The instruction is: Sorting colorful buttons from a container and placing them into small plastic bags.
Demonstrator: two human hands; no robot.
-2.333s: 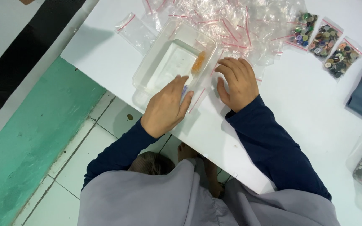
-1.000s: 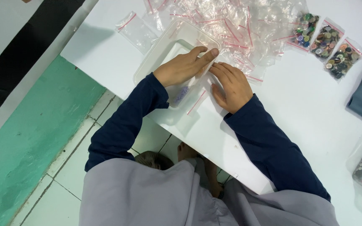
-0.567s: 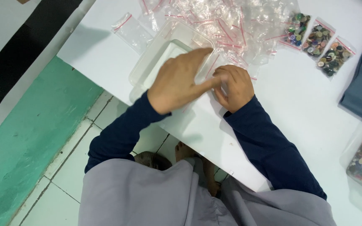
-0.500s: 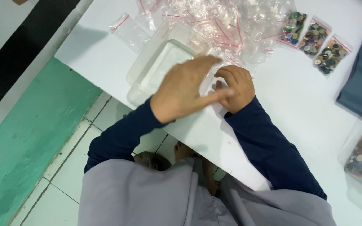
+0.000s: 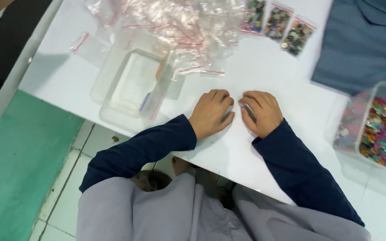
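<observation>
My left hand and my right hand lie side by side on the white table, palms down and fingers curled in, a small gap between them. A pale sliver of a small clear bag shows under my right fingertips. Nothing is visible in my left hand. A clear plastic tray sits to the left of my left hand. A small bag with orange and blue bits leans on its right rim. A heap of empty clear zip bags lies beyond the hands.
Three filled bags of buttons lie at the far edge. A clear tub of colourful buttons stands at the right, with a blue-grey cloth behind it. The table's near edge runs just under my wrists, and green and white floor lies below left.
Both hands have come away from the tray and the bag heap, toward the near edge and to the right. The camera view has shifted right, bringing the button tub into view.
</observation>
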